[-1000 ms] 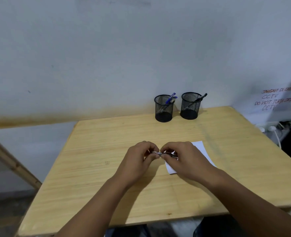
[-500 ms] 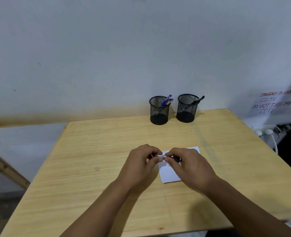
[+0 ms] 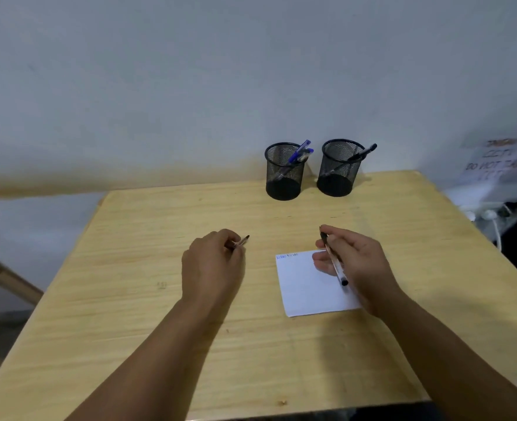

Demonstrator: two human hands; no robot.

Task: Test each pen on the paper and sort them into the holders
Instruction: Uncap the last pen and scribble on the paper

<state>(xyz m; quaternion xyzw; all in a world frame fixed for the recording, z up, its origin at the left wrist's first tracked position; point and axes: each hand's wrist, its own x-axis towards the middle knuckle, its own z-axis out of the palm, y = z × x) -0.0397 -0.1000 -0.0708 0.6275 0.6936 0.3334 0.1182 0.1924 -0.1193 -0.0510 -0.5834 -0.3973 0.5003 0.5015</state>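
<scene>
My right hand grips a clear pen with black ends, held slantwise over the top right of the white paper. Blue scribbles mark the paper's top left corner. My left hand hovers left of the paper and pinches a thin dark-tipped piece, apparently the pen's cap. Two black mesh holders stand at the table's back edge. The left holder has blue pens in it, the right holder a black pen.
The wooden table stands against a pale wall. A wooden beam slants past its left side. Off the right edge are white plugs and cables below a paper sign.
My hands were together over the paper on one pen. They have pulled apart: the right keeps the pen, the left keeps the small piece. The camera has tilted down.
</scene>
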